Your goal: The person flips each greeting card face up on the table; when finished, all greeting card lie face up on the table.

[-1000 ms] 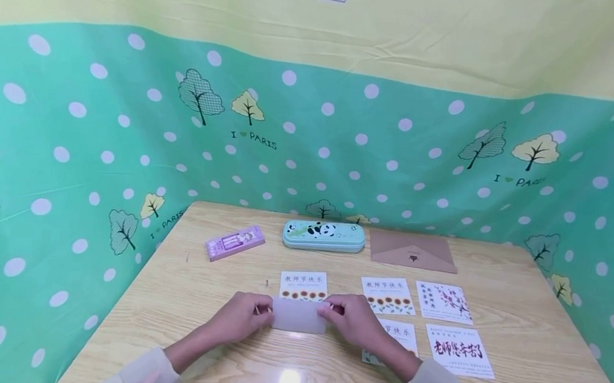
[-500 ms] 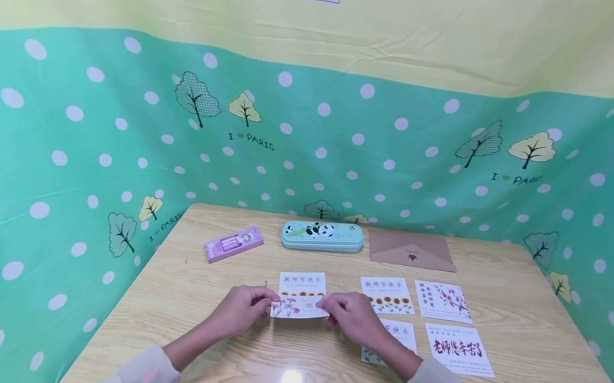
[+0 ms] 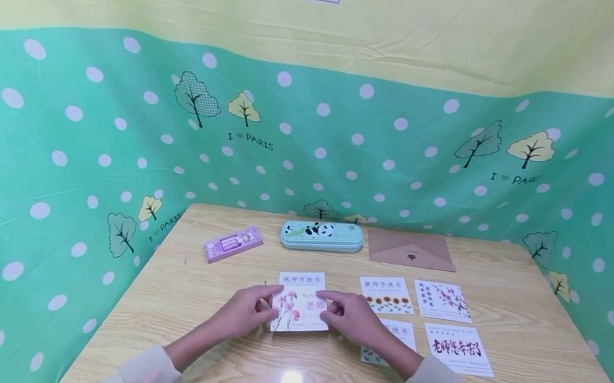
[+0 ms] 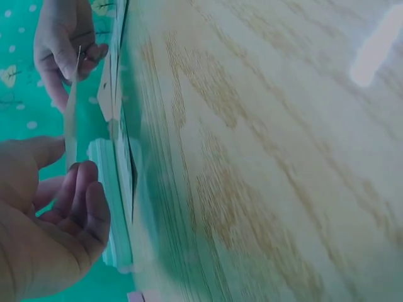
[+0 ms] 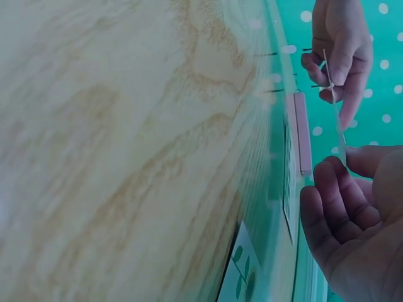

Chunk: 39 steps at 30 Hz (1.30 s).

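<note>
Between both hands is a white greeting card (image 3: 294,316) printed with pink flowers and red Chinese characters. My left hand (image 3: 247,310) pinches its left edge, and my right hand (image 3: 351,316) pinches the right edge. The wrist views show the card edge-on, as a thin strip (image 4: 71,119) raised off the table. Behind it in the head view lies a sunflower card (image 3: 302,278), its lower part hidden by the held card. Another sunflower card (image 3: 386,295) lies to the right, and one more (image 3: 403,334) is partly covered by my right forearm.
A blossom card (image 3: 443,301) and a card with large red characters (image 3: 459,349) lie on the right. Along the back are a purple box (image 3: 234,244), a teal panda pencil case (image 3: 322,236) and a brown envelope (image 3: 412,250). A polka-dot cloth (image 3: 293,109) hangs behind the wooden table (image 3: 200,355).
The held card first showed its blank side, then tipped over, and now its flower-printed face shows in full. Both hands stay at its edges. The other cards have not moved.
</note>
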{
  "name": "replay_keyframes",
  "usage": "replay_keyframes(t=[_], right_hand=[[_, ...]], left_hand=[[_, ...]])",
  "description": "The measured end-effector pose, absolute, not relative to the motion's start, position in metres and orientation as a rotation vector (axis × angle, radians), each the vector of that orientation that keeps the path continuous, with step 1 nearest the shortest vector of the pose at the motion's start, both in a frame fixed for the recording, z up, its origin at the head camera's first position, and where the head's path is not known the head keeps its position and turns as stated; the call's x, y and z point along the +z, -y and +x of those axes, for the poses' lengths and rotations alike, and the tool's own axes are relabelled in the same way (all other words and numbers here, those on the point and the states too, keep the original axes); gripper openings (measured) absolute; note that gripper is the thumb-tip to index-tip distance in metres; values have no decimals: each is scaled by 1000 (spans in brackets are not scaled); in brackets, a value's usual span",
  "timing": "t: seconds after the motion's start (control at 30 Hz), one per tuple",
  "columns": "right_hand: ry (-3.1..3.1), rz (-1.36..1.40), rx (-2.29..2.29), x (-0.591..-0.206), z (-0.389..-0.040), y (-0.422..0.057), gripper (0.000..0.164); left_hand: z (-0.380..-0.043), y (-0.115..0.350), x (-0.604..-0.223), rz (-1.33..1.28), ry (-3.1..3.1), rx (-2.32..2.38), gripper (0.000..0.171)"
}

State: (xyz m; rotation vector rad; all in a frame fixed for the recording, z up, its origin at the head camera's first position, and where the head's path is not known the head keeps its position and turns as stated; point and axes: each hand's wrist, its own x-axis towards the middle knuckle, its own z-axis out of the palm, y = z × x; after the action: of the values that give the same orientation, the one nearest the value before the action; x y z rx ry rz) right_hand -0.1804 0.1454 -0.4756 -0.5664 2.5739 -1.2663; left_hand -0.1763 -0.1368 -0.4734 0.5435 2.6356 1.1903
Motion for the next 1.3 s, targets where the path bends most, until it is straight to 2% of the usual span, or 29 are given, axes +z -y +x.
replay_keyframes(t=[0.17,0.3,0.5,0.97,1.3], right_hand=[[-2578,-588,-1214,-475,-184,-144,50],[-2574,-593,-1183,-474,-187,-143,52],[-2593,-547,-1153,-474,-196,-142,56],[-2646,-409,-1124,-471,-238,-141,59],[-2637,-408,-1071,-481,-244,-142,60]], left_hand=[[-176,138,-475,573,-2634,1096,72],[-176,137,-474,595,-2643,1044,77],[-187,132,-472,646,-2716,929,76],[-237,119,-467,603,-2756,838,72],[-242,115,-479,579,-2714,809,73]])
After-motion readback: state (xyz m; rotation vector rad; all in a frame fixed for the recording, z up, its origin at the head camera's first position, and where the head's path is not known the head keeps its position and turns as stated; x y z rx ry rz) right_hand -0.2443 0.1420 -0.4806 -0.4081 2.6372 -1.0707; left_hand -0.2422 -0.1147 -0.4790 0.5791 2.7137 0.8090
